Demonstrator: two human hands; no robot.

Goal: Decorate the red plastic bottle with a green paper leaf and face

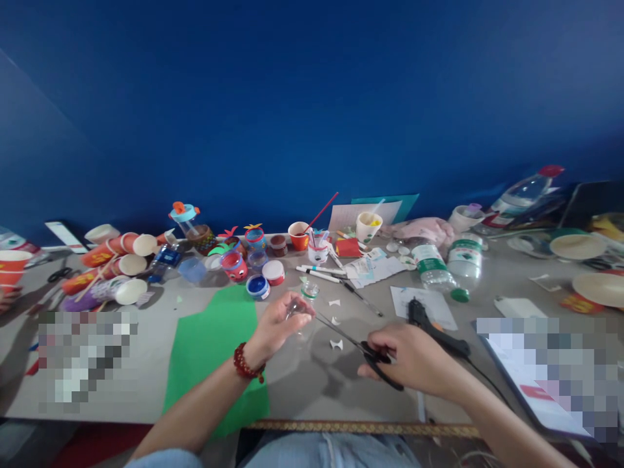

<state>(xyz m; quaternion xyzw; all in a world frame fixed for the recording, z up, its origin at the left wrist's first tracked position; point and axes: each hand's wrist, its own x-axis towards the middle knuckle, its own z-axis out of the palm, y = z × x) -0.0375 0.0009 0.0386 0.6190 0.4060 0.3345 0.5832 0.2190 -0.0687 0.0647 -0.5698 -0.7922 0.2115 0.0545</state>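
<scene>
My left hand (277,322), with a red beaded bracelet at the wrist, is closed around a clear plastic piece (294,307); its full shape is hidden by the fingers and see-through. Black-handled scissors (338,327) are in my right hand (407,357), fingers through the loops. Their blades point left and reach close to my left fingertips; whether they touch the plastic I cannot tell. Just behind my left hand stands a clear bottle neck (309,290) with a green ring. Small white paper cutouts (336,344) lie under the blades. Green paper (209,364) lies beneath my left forearm.
Paint jars (257,286) and decorated cups (234,266) line the back. Markers (319,275) lie mid-table. A black glue gun (436,331) rests on paper at right, its cord running forward. Green-labelled bottles (465,263) lie behind it. Paper-cup rolls (114,266) are at left, near another person's hand (7,299).
</scene>
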